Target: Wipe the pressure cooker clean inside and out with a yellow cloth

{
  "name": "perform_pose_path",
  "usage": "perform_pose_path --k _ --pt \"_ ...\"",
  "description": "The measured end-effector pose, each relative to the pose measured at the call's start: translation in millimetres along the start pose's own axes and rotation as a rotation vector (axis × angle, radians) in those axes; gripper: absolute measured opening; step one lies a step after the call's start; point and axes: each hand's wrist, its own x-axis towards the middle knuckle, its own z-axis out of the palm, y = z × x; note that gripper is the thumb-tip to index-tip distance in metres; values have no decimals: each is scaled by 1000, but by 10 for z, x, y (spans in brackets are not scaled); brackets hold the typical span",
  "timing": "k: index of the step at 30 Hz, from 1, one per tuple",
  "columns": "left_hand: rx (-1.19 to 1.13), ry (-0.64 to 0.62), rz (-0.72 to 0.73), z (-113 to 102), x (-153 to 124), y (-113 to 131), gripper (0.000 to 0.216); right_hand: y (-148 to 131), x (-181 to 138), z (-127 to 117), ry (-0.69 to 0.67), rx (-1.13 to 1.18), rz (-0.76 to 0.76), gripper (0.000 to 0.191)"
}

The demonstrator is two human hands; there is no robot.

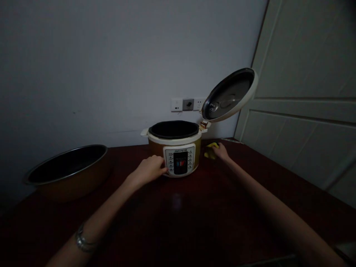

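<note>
An electric pressure cooker [156, 146] with a gold body and white rim stands on the dark red table, its lid [232, 94] swung up to the right on a hinge. Curled against the cooker's front left side is my left hand [150, 168], its thumb by the edge of the button panel [180, 161]. Some of those fingertips are hidden. My right hand [221, 152] is closed on a yellow cloth [210, 152], low on the table just right of the cooker. The cooker's inside looks black, and its bottom cannot be seen.
A large gold inner pot [75, 181] with a dark inside sits on the table [178, 222] at the left. Wall sockets [188, 104] are behind the cooker. A pale panelled door [300, 92] borders the right side. The light is dim.
</note>
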Motion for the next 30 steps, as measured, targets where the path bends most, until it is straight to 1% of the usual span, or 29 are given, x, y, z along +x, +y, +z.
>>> perform_pose_path --k 2,4,6,7,10,11,16,21,25,30 --pt "52 10 13 48 6 -53 7 -9 43 252 -13 21 -47 26" --pt "56 32 32 75 13 -89 5 14 17 461 -77 59 -67 20" --pt "53 18 39 75 19 -113 12 66 -53 596 -145 109 -70 14" --pt "52 -15 39 67 23 -123 16 98 -97 632 -170 136 -68 13" --pt "45 -124 53 42 39 -156 26 187 -236 642 -197 210 -53 15" --pt "44 -142 60 40 46 -169 28 210 -283 627 -195 228 -46 15" --pt "-14 -129 59 60 78 -202 29 265 -562 596 -139 283 -10 18" --pt "-12 -147 18 51 66 -120 26 258 -976 683 -64 342 11 26" --pt "14 -141 -3 31 46 -50 23 225 -1326 772 -52 404 20 33" --pt "17 -135 -28 42 58 -39 22 199 -1661 881 -63 468 37 40"
